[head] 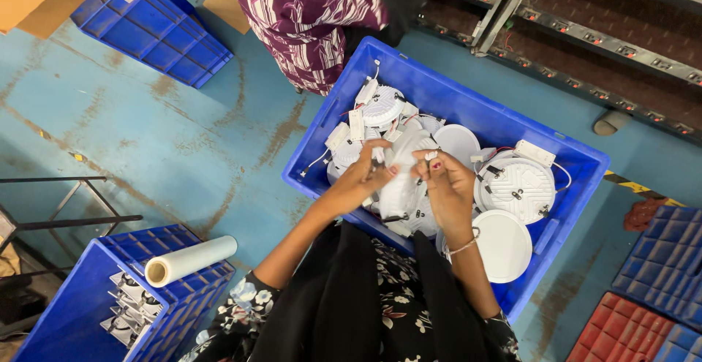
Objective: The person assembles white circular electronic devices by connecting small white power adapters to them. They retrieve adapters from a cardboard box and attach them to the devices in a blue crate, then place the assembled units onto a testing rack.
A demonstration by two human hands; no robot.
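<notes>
White round plastic ceiling-light fitting point(401, 179) sits in both hands' grip above the near edge of a large blue plastic crate point(468, 106). The left hand point(358, 183) closes its grip around the fitting's left side, fingers curled onto it. The right hand point(447, 186) pinches the fitting's upper right edge, a thin bracelet on its wrist. Just beyond and right of the hands, more white round light fittings point(515, 190) with small white driver boxes and thin wires lie heaped in the crate. Left of and below the left hand, well apart, a roll of clear stretch film point(191, 259) rests on the rim of a second blue crate point(73, 311). Beyond the large crate stands another person in a purple patterned garment point(307, 11).
</notes>
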